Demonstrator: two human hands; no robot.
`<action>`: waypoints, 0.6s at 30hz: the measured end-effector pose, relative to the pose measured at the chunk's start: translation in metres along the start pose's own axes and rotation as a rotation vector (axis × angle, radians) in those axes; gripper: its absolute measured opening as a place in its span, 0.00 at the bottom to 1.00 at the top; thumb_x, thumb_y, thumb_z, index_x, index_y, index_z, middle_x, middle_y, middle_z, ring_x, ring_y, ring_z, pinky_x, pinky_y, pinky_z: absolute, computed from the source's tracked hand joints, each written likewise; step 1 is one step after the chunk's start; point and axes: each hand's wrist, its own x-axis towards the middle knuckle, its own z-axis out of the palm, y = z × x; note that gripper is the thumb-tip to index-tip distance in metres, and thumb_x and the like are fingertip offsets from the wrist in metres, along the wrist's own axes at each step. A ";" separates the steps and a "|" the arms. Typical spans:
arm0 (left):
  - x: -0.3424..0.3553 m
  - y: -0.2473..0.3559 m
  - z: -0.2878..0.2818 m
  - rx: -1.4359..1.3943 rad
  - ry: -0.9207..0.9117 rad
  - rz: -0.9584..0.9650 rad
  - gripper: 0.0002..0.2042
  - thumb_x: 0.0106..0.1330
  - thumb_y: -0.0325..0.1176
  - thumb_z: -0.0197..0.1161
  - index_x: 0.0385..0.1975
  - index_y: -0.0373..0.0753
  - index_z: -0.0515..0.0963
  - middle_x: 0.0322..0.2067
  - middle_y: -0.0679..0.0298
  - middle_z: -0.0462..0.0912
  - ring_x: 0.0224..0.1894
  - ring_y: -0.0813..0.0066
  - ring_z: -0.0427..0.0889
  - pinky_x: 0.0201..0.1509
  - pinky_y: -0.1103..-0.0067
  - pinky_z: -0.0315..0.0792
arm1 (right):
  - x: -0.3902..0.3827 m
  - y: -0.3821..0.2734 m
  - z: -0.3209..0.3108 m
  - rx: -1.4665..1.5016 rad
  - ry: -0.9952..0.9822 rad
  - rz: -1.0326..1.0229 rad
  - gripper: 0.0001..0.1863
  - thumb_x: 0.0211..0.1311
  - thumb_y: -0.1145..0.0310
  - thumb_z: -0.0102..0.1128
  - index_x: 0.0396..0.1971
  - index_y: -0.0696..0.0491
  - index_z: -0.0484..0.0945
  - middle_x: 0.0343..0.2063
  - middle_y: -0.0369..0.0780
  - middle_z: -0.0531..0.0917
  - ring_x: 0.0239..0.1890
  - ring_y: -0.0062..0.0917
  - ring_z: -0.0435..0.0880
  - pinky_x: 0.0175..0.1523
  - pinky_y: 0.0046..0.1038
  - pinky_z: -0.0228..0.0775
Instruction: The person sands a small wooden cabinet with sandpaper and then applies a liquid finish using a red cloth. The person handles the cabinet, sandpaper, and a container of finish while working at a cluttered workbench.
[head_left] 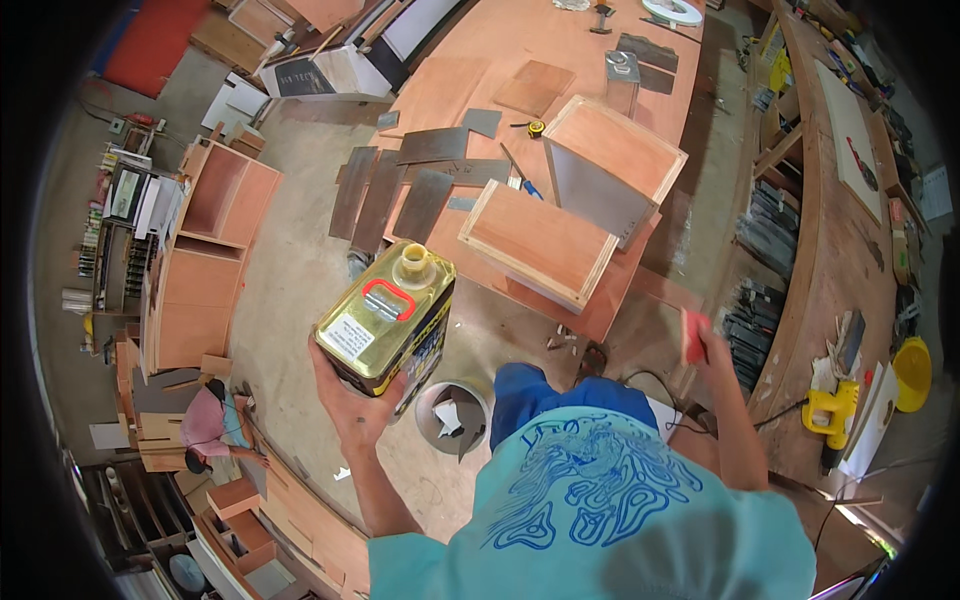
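My left hand (355, 405) grips a large rectangular metal tin (400, 310) with a yellow top, red handle and open spout, held upright beside the bench edge. My right hand (715, 355) is closed on a flat red object (693, 335), perhaps a spreader, out to the right. Two plywood boxes (530, 240) (625, 150) stand on the wooden bench (440, 85). Dark laminate offcuts (420, 205), a tape measure (535, 129) and a blue-handled tool (530, 188) lie beside them. Below the tin sits a bin (448, 418) with scraps.
A cabinet carcass (195, 295) stands at the left, with a co-worker (205, 425) bent over boards below it. A side bench (800, 250) along the right holds a yellow power tool (830, 410) and a yellow helmet (913, 375). Cords trail near my right.
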 end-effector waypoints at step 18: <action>0.117 -0.050 0.021 0.173 -0.355 0.168 0.60 0.35 0.33 0.78 0.71 0.29 0.47 0.65 0.46 0.63 0.67 0.54 0.64 0.71 0.67 0.57 | -0.097 0.220 -0.089 -0.164 0.859 0.229 0.17 0.68 0.67 0.52 0.55 0.46 0.71 0.49 0.39 0.79 0.47 0.35 0.82 0.48 0.50 0.78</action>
